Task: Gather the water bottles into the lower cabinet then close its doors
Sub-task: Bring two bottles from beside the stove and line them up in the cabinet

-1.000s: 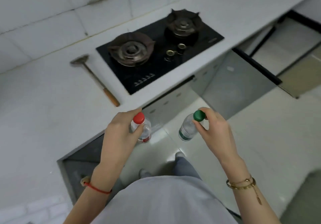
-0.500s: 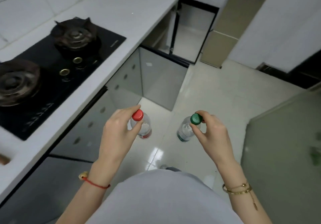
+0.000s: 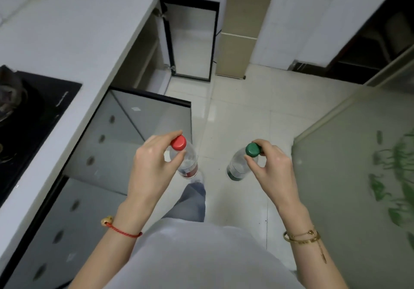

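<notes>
My left hand (image 3: 152, 165) pinches the neck of a clear red-capped water bottle (image 3: 187, 165) that hangs upright above the floor. My right hand (image 3: 272, 170) pinches the neck of a clear green-capped water bottle (image 3: 238, 168) in the same way. Both bottles hang in front of my body at waist height. Ahead on the left the lower cabinet (image 3: 145, 57) under the counter stands open, with one grey door (image 3: 156, 118) swung out near me and a black-framed door (image 3: 190, 42) swung out farther on. Its inside is mostly hidden.
A white countertop (image 3: 74, 30) runs along the left with a black gas hob (image 3: 26, 113) at the left edge. Grey cabinet fronts (image 3: 67, 221) sit below it. A frosted glass panel with green print (image 3: 363, 176) stands on the right. A beige appliance (image 3: 244, 24) is ahead. Pale tiled floor (image 3: 246, 109) lies between.
The view has swung right along the counter, away from the hob and toward the open cabinet. Both hands keep their grip on the bottles, held at about the same height.
</notes>
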A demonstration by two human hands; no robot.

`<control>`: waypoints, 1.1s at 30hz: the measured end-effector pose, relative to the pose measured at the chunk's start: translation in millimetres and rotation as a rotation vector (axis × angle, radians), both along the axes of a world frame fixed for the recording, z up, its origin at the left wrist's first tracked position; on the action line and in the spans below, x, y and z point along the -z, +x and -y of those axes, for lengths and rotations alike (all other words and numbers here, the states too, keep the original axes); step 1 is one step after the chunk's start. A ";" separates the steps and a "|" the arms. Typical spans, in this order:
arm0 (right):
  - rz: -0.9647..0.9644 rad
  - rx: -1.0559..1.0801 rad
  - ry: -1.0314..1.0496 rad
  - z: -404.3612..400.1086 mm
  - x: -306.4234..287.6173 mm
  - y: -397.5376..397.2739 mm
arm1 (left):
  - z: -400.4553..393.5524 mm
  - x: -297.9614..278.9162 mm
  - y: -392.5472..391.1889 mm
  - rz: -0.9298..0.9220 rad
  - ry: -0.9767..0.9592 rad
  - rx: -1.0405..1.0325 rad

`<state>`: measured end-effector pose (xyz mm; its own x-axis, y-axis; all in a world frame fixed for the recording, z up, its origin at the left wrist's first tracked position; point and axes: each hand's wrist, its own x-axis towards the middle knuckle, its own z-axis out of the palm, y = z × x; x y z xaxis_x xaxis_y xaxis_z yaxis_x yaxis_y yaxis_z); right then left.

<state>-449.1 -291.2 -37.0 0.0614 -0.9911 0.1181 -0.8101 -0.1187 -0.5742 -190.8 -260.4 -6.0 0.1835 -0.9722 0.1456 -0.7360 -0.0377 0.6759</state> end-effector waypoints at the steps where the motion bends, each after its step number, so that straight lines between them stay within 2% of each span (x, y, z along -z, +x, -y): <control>1: 0.000 0.012 0.006 14.9 2.3 -0.9 | 18.2 1.2 -1.0 0.001 0.002 0.007; 10: 0.001 0.062 0.044 184.2 7.2 -4.2 | 197.1 7.9 0.5 0.002 -0.006 0.065; 17: -0.025 0.009 0.001 322.8 0.4 4.6 | 323.4 3.4 7.4 0.018 -0.033 0.033; 25: -0.059 -0.215 0.040 496.3 11.5 23.7 | 435.9 17.1 9.3 0.007 -0.048 -0.180; 33: -0.118 -0.644 -0.023 669.6 22.0 60.1 | 528.7 29.2 -1.5 -0.021 -0.069 -0.579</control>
<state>-389.0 -960.8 -59.0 0.6555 -0.7492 0.0950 -0.6303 -0.6121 -0.4775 -192.3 -789.1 -35.2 0.6856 -0.7012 0.1958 -0.5953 -0.3851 0.7052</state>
